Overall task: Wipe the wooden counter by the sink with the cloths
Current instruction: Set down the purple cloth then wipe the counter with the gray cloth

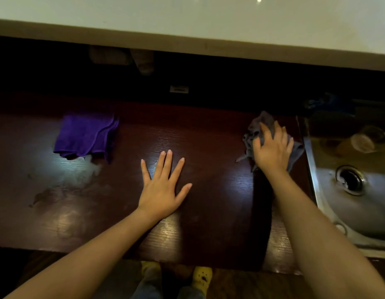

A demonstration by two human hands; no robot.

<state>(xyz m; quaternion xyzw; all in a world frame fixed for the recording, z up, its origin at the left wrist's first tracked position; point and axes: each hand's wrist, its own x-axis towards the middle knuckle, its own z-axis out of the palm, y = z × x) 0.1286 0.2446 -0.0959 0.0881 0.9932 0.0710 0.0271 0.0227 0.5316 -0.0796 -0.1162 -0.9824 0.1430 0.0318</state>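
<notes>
The dark wooden counter (213,134) stretches across the view. My right hand (272,147) presses down on a crumpled grey cloth (255,130) at the counter's right end, close to the sink. My left hand (162,188) lies flat on the middle of the counter with its fingers spread and nothing in it. A folded purple cloth (86,135) rests at the back left, apart from both hands. Pale wet smears (88,169) show on the wood just in front of the purple cloth.
A steel sink (329,186) with a round drain (350,180) borders the counter on the right. A pale cabinet (187,20) overhangs the dark back wall. My feet in yellow slippers (201,277) stand below the counter's front edge.
</notes>
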